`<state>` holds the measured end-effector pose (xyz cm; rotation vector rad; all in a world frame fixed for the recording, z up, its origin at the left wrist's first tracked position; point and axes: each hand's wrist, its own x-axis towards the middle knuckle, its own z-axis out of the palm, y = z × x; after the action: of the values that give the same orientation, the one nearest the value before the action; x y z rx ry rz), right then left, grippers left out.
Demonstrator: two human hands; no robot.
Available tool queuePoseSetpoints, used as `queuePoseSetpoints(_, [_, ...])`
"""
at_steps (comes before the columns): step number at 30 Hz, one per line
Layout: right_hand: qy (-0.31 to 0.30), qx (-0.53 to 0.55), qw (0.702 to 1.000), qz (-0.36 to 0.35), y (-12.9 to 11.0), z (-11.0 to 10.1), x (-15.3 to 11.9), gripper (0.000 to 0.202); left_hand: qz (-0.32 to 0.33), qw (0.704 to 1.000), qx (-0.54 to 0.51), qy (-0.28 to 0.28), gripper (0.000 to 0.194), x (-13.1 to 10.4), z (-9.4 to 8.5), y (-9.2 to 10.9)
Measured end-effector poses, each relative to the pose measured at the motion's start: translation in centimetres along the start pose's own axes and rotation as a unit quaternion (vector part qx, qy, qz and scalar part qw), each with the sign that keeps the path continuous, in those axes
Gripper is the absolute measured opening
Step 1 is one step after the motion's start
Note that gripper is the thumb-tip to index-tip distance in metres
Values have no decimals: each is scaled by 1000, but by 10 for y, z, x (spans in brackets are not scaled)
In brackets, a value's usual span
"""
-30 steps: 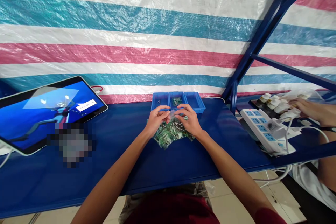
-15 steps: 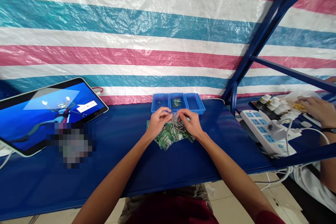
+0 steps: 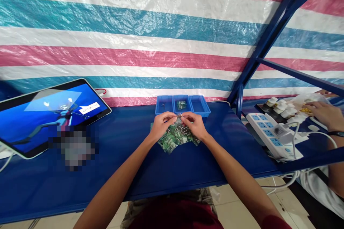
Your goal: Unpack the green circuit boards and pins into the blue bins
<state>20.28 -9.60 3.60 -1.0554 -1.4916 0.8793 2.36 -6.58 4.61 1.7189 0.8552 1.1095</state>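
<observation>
Our left hand (image 3: 160, 126) and right hand (image 3: 195, 126), pinched nearly closed on what seems a clear bag (image 3: 178, 118), should hold it evenly by the packets (image 3: 172, 141).

And across the back it's stripes all the way: red, white and blue on a glossy plastic sheet (image 3: 134, 37)! Over on the left of the blue surface (image 3: 113, 164), a big screen (image 3: 53, 114) glows blue, a red cable (image 3: 102, 90) curling behind its corner, a pixelated patch (image 3: 76, 148) just in front. Swing right, past the slanting blue frame (image 3: 264, 52): there's a white power strip (image 3: 264, 130), white-capped bottles (image 3: 280, 105) lined up behind it, and a co-worker's hand (image 3: 324, 112), dark band at the wrist, beside small yellow pieces (image 3: 305, 110). Down below, pale floor tiles (image 3: 233, 209)!
</observation>
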Motion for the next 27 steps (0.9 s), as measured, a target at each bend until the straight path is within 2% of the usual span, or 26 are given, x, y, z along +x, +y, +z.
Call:
queuePoseSetpoints(4, [-56,88,992,71,-2,-1,3,29,11,1000,25,-1,27,0,-1,-1])
queuePoseSetpoints(6, [-48,118,987,93,0,-4,6,30,14,999,40,19,29,0,-2,-2])
queuePoseSetpoints(8, [15,145,985,98,2,-8,11,30,11,998,48,44,32,1,-3,-3])
queuePoseSetpoints(10, [123,170,973,94,6,-13,15,29,6,997,53,62,32,1,-4,-4])
queuePoseSetpoints(12, [221,189,952,90,9,-16,18,40,6,995,63,71,31,2,-5,-3])
queuePoseSetpoints(15, [291,188,936,66,13,-18,20,56,19,993,99,62,27,3,-9,0])
queuePoseSetpoints(17, [293,149,943,43,14,-18,18,53,38,989,141,34,23,4,-13,0])
queuePoseSetpoints(21, [234,-14,972,6,11,-17,13,29,76,968,231,-65,17,7,-22,-6])
queuePoseSetpoints(24, [185,-126,974,-25,8,-16,10,19,90,946,284,-126,16,6,-25,-12])
queuePoseSetpoints(27, [149,-176,972,-46,5,-14,9,17,98,927,317,-173,19,4,-25,-13])
